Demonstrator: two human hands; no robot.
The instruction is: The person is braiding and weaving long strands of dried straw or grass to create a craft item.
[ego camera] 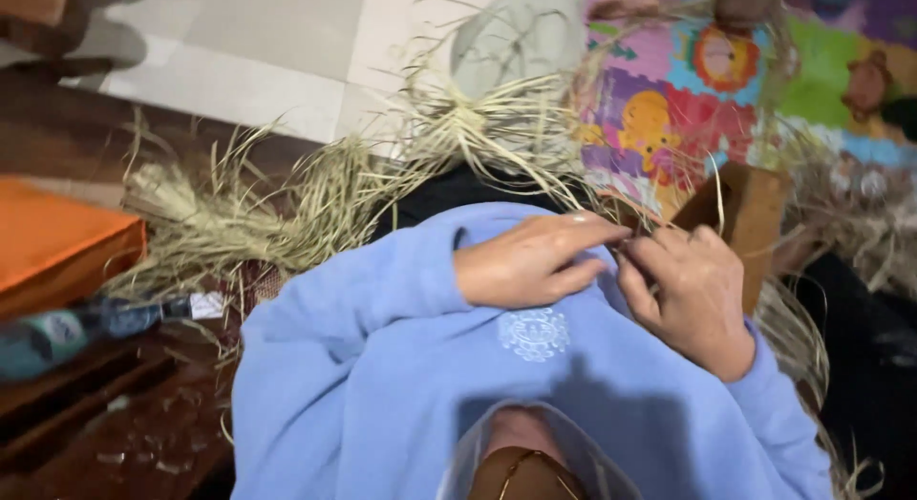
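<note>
Place: you're on the floor of a home | Evidence: pale floor tiles [258, 51], a colourful children's foam play mat [707, 89] with cartoon animals, an orange cushion [57, 242], dried straw [315, 204] strewn around you.

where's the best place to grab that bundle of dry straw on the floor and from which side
Probably at the tied neck of the straw bundle, where the strands pinch tight. Come from above, fingers wrapping across the strands; the loose ends fan out and would slip. Both the left hand and right hand are pinching strands.
</note>
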